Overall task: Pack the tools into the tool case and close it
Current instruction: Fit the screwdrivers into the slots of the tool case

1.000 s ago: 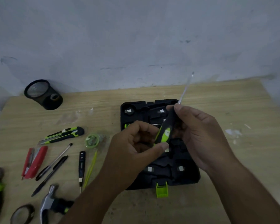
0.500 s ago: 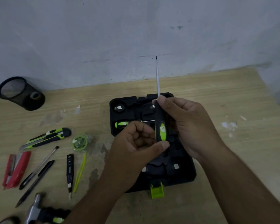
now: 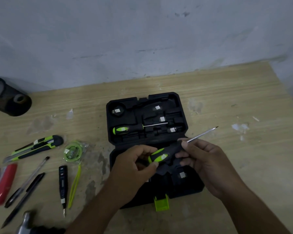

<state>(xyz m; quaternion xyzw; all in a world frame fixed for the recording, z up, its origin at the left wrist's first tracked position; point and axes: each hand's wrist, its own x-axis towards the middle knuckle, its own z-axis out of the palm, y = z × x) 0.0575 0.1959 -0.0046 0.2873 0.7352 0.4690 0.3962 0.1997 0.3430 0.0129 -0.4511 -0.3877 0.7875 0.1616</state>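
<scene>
Both hands hold the screwdriver [image 3: 161, 156] low over the open tool case [image 3: 108, 125]. Left hand [image 3: 134, 166] curls round the green handle end, right hand [image 3: 205, 162] pinches near the shaft base, tip angled up-right, prob to line it up w/ a slot like the second screwdriver [image 3: 125, 130] seated in the far half; target slot hidden by the hands

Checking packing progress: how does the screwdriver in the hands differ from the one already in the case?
The held screwdriver is gripped by the left hand and right hand above the tool case; the packed screwdriver lies seated in its slot, untouched. The held screwdriver's shaft slants up to the right; the packed screwdriver's lies level. Both have black-and-green handles.
</scene>
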